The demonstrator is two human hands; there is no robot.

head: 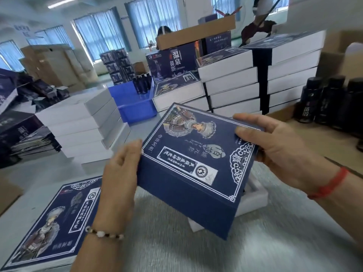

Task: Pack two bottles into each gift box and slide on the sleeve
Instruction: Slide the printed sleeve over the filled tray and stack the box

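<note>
Packing room in a small factory or warehouse, stacks of white gift boxes (227,83) on the bench (176,248), tall brown cartons (51,63) by curtained windows (98,34), dark bottles (324,99) lined up, blue plastic bin (131,103), strip lighting overhead

Blue-curtained windows (100,36), ceiling strip light (59,2), pale floor (102,85)

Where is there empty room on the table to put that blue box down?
The bare grey table below the blue sleeve, between the left hand and right hand, is open. Another bare strip runs between the white box stack and the flat sleeves. It is crowded farther back, around the blue bin and the tall stacks.
</note>
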